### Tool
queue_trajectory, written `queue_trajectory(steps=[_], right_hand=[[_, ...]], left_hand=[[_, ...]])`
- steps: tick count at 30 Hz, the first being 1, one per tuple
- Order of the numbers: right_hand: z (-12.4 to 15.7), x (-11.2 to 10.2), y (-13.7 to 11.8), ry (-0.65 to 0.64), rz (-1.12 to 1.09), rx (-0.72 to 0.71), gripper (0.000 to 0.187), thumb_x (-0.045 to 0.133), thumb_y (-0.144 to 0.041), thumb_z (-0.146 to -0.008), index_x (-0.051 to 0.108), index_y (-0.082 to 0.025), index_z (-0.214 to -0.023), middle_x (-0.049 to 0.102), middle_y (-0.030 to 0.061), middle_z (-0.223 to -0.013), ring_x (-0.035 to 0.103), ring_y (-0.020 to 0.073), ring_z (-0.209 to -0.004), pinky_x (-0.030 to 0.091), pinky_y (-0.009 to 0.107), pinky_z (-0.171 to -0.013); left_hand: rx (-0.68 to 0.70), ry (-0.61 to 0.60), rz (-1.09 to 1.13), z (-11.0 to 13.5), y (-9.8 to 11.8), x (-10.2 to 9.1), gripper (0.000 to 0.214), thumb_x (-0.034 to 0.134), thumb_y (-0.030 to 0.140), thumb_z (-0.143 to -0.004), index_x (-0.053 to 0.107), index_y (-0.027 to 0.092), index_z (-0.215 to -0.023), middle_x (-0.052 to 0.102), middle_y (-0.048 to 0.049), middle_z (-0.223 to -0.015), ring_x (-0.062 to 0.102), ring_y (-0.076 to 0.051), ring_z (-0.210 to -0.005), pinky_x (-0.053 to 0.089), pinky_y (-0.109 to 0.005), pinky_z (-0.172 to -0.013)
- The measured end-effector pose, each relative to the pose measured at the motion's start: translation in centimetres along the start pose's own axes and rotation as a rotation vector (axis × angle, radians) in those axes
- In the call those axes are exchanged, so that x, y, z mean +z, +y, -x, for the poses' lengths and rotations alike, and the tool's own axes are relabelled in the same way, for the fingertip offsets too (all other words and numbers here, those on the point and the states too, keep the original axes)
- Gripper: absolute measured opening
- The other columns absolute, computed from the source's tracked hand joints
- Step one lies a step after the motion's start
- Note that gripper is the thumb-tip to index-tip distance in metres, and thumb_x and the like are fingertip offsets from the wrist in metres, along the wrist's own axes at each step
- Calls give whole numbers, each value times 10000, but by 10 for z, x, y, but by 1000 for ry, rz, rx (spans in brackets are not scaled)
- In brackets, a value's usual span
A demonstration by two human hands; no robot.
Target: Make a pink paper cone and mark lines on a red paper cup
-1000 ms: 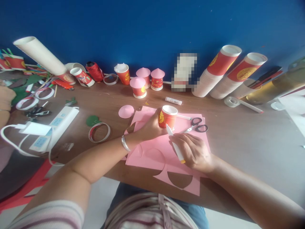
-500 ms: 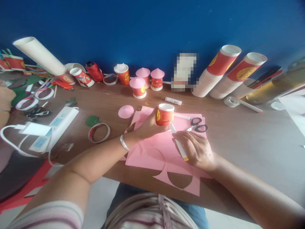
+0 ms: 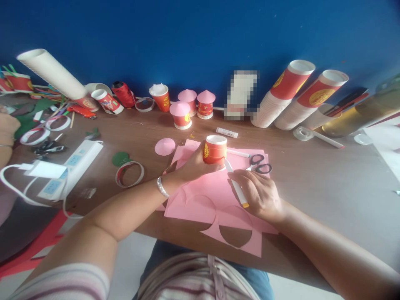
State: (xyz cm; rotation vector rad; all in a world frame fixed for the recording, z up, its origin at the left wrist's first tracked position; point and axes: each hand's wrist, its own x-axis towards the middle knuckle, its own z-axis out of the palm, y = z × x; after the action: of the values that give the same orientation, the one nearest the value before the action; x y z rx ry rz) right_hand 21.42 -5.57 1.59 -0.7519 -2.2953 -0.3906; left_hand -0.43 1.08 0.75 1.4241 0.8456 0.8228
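My left hand (image 3: 194, 163) is wrapped round a red and gold paper cup (image 3: 215, 150), its white rim facing up. In my right hand (image 3: 258, 191) is a white utility knife (image 3: 240, 194) with a yellow end. The knife's tip touches or nearly touches the lower right side of the cup; the exact contact is too small to tell. Beneath both hands lie pink paper sheets (image 3: 200, 212) with round cut-outs. Close beyond my right hand, black-handled scissors (image 3: 262, 163) rest on the paper. A pink paper cone (image 3: 165, 146) lies to the left.
Red cups with pink cone tops (image 3: 181, 114) stand along the wall. At the back right lean tall stacks of paper cups (image 3: 281, 98). A glue stick (image 3: 227, 133), a tape roll (image 3: 129, 174) and a power strip (image 3: 73, 166) lie around. Another person's hand (image 3: 8, 127) shows at far left.
The cup has shifted slightly left in my left hand. My right hand has moved a little, with the knife still at the cup's lower side.
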Motion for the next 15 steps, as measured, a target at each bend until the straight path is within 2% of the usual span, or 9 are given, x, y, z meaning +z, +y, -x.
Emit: queue_trajectory(steps=[5,10,15], right_hand=[[0,0,0,4,-10,7,275,417,-121,-1039,575,-104,-1263,748,99,-872,698,198,-693,540,311,-587],[2,-1,1,37,-43,-3,265,493,-97,-1002,597,-62,-1244,754,131,-899,720,217,-719,561,323,-585],[4,-2,1,54,-75,68,357,567,-55,-976,590,-112,-1327,765,106,-950,739,200,-779,576,299,-623]], left_hand=[[-14,15,21,1,2,-1,375,848,323,-825,599,195,-1075,656,-37,-978,600,-172,-890,521,-314,-789],[-10,-39,39,-1,2,-1,329,829,345,-846,624,188,-1050,669,-51,-998,617,-187,-919,527,-329,-808],[13,-51,67,-2,1,-1,365,849,352,-829,615,184,-1053,660,-49,-986,614,-184,-911,523,-331,-809]])
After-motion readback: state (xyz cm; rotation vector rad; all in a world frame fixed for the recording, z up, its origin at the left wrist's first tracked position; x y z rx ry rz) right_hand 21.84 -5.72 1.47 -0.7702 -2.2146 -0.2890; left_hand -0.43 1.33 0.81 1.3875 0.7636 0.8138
